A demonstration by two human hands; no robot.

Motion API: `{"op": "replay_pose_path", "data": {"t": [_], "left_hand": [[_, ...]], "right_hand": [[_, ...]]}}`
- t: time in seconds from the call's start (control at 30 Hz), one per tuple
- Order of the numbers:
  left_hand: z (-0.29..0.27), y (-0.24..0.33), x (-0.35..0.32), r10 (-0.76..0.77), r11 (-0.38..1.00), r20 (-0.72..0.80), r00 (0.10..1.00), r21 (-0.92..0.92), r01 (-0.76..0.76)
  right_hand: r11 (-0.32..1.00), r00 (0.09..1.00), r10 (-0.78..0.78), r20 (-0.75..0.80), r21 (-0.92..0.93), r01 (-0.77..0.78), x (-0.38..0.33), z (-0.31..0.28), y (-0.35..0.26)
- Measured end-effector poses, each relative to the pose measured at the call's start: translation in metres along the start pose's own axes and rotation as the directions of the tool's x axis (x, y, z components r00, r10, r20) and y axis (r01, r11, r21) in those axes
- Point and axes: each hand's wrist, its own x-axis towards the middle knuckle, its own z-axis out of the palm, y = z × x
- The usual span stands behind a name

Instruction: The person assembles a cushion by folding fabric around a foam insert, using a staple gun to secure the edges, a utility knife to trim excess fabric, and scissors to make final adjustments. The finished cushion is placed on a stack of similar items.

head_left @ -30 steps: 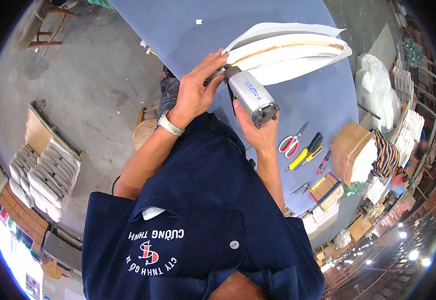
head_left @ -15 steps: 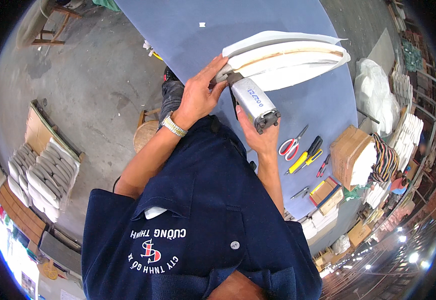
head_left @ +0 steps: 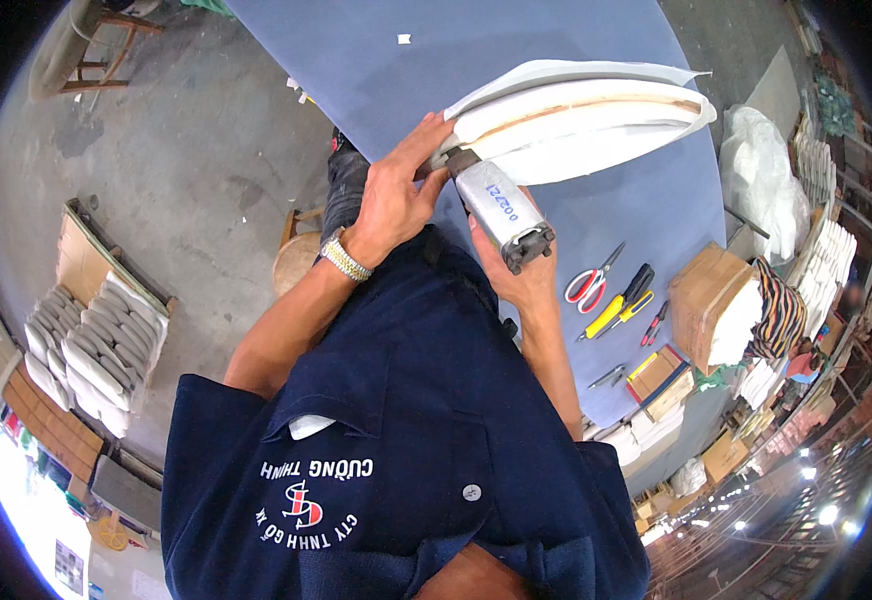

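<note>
A curved seat-like cushion panel (head_left: 576, 158) stands on its edge on the blue-grey table, wrapped in white fabric, with a wooden strip showing along its middle. My left hand (head_left: 393, 200) is closed on its near left end, thumb and fingers pinching the fabric there. In my right hand (head_left: 524, 278) is a silver staple gun (head_left: 501, 203), gripped from below. Its dark nose meets the panel's left end, close to my left thumb; the exact contact point is hidden.
Right of my right hand lie red-handled scissors (head_left: 588, 290), a yellow cutter (head_left: 606, 316), and red-handled pliers (head_left: 654, 325). A small box (head_left: 662, 385) and a cardboard box (head_left: 701, 295) sit beyond. White pads (head_left: 96, 345) are stacked at the left; a stool (head_left: 294, 262) stands nearby.
The staple gun and my right hand have shifted slightly left. The panel's far end has moved a little to the right. Both hands keep their hold.
</note>
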Motion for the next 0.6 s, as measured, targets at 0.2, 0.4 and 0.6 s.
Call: {"op": "replay_pose_path", "data": {"t": [0.2,0.4,0.6], "left_hand": [[0.002,0.004,-0.007,0.049,0.998,-0.029,0.998,0.042,-0.048],[-0.001,-0.001,0.001,0.010,1.000,-0.010,1.000,0.005,-0.010],[-0.004,0.010,0.006,-0.087,0.990,0.000,0.996,-0.111,0.086]], "right_hand": [[0.993,0.997,0.074,-0.017,0.098,-0.072,-0.004,0.005,-0.008],[0.979,0.996,0.037,-0.081,0.204,-0.020,0.000,0.012,0.006],[0.911,0.949,0.316,-0.014,0.283,-0.299,-0.035,-0.016,-0.007]]}}
